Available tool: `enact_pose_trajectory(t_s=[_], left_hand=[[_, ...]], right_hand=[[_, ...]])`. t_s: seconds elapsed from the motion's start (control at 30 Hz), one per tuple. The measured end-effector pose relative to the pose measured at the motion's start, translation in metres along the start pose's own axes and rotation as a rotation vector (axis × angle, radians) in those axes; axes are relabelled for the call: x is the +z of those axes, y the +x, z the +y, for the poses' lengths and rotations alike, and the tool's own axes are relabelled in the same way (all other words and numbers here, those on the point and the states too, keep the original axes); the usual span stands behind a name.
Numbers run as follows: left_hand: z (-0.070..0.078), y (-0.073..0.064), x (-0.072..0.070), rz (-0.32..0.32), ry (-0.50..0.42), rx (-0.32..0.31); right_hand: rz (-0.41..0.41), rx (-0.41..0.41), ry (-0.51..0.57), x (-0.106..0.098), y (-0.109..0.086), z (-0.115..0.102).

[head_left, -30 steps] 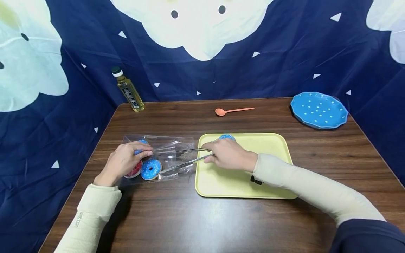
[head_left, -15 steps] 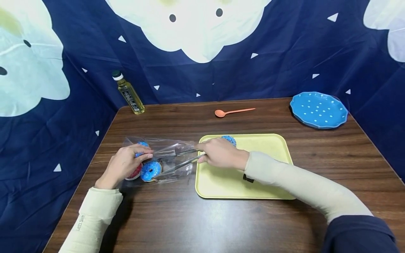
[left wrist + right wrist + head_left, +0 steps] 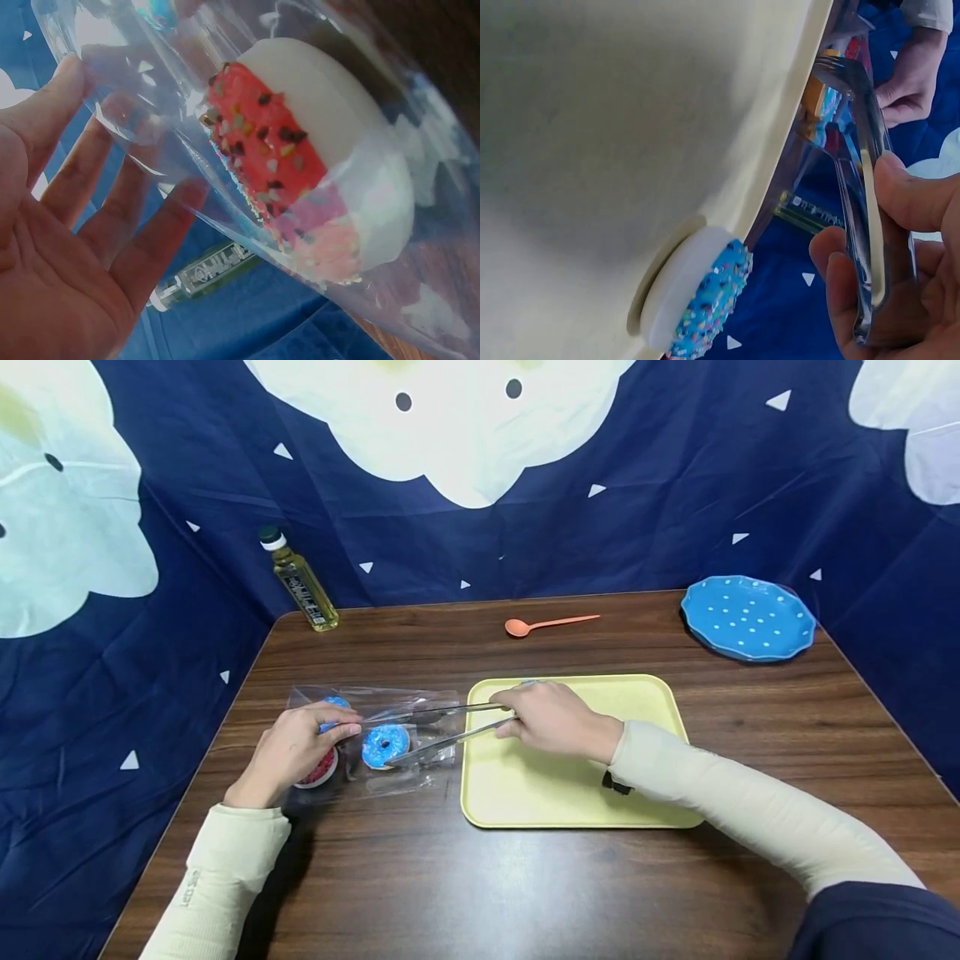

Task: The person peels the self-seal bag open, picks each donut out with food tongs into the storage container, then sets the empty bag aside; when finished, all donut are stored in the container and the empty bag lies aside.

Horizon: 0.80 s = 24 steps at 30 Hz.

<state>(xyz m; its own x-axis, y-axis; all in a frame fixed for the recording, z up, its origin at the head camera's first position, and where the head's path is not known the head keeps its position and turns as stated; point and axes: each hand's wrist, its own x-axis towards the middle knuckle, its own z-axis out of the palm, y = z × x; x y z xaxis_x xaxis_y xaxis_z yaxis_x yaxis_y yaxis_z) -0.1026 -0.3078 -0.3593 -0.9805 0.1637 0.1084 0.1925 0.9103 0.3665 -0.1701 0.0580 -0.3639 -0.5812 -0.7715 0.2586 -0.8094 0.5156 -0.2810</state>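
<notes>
Right hand (image 3: 555, 718), fingers and thumb curled round metal tongs (image 3: 870, 124), held above the left part of a pale yellow tray (image 3: 570, 793). Tong arms spread, reaching leftward into a clear plastic bag (image 3: 397, 783), one on either side of a blue-iced doughnut (image 3: 375, 748); lower tip at its near edge, contact by the upper arm impossible to tell. Left hand (image 3: 292, 747), over the bag's left part, pinching film between thumb and finger. Also inside the bag: a red-iced doughnut (image 3: 262, 135), sprinkled, below the left hand, and a second blue doughnut (image 3: 336, 703), partly hidden by the fingers. On the tray, near its far rim: a sprinkled blue doughnut (image 3: 712, 300), largely covered by the right hand in the head view. Along the back of a wood-grain table (image 3: 375, 877), left to right: a green-capped bottle (image 3: 303, 589) of yellow liquid, a coral spoon (image 3: 517, 627), and a scalloped blue dish (image 3: 750, 618) with white dots.
</notes>
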Motion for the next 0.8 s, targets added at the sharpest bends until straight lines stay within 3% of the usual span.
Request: enact_pose_trajectory(t_s=[0.4,0.8], left_hand=[[0.001,-0.005,0.0,0.006,0.0,-0.011],[0.001,-0.006,0.0,0.009,-0.003,-0.038]], right_hand=[[-0.021,-0.026,0.028,0.016,0.016,-0.017],[0.038,-0.015,0.015,0.006,0.003,-0.013]])
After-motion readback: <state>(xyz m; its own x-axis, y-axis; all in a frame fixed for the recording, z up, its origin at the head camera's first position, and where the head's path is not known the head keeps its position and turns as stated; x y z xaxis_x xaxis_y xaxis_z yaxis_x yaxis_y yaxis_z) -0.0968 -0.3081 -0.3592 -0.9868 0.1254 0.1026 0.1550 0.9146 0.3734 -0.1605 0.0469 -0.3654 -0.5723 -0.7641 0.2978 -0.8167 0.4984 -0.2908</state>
